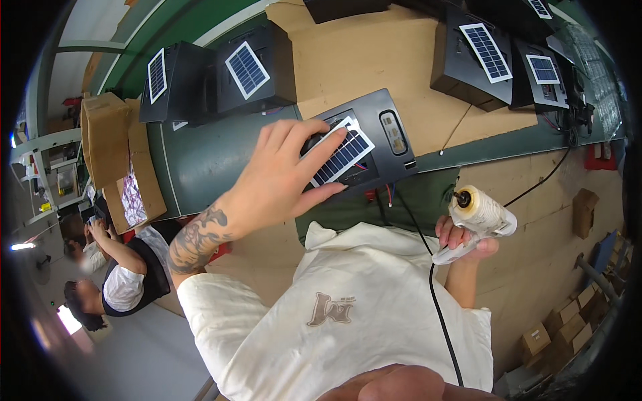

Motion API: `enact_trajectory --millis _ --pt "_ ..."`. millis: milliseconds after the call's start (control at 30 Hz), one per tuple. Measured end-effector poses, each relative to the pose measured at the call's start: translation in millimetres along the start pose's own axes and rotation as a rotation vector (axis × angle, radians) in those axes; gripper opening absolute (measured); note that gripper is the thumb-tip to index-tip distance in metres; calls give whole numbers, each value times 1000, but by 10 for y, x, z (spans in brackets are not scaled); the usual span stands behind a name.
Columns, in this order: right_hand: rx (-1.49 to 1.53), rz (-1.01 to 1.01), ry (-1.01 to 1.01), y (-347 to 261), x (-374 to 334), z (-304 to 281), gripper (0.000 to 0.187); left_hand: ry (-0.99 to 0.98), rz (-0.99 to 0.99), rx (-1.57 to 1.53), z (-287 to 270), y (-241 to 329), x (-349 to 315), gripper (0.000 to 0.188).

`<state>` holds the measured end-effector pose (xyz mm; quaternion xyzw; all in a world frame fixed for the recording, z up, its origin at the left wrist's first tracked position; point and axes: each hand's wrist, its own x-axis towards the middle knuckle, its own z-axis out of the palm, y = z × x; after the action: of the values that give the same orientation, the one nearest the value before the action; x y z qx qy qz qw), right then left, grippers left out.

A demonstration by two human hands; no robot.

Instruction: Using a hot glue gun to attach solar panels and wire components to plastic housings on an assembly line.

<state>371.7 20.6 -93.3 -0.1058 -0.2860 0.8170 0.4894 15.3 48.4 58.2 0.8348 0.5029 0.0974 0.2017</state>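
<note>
My left hand [277, 164] reaches over a small solar panel [349, 152] with a white border. Its fingers lie along the far edge and the thumb is at the near edge, so the panel is gripped between them. The panel rests tilted over a recess in a black plastic housing [366, 105] at the near edge of the bench. That housing has a slot with sockets on its right side, and thin red and black wires show below it. My right hand [461, 240] is closed round the handle of a white hot glue gun [485, 215], its dark nozzle pointing up toward the bench, apart from the panel.
Black housings with solar panels stand at the back left [274, 60] and back right [468, 60]. A cardboard sheet [374, 53] covers part of the green bench [200, 157]. A black cable [438, 307] hangs by my right side. An open carton [110, 140] and co-workers [134, 274] are at left.
</note>
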Motion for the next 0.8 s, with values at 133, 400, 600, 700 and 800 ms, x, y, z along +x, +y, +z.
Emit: enact_trajectory --millis 133,400,600,700,800 --pt "-4 35 11 -20 20 -40 34 96 -43 8 98 -10 -102 62" --pt "-54 44 -46 -69 144 -41 34 92 54 -97 41 -101 -143 62" --pt "-98 92 -56 -208 392 174 35 115 175 -133 79 -160 -122 59" --pt "-120 132 -51 -238 469 244 36 167 192 -184 160 -197 -155 61" --pt "-93 131 -59 -169 502 255 36 280 132 -231 302 -172 -213 59"
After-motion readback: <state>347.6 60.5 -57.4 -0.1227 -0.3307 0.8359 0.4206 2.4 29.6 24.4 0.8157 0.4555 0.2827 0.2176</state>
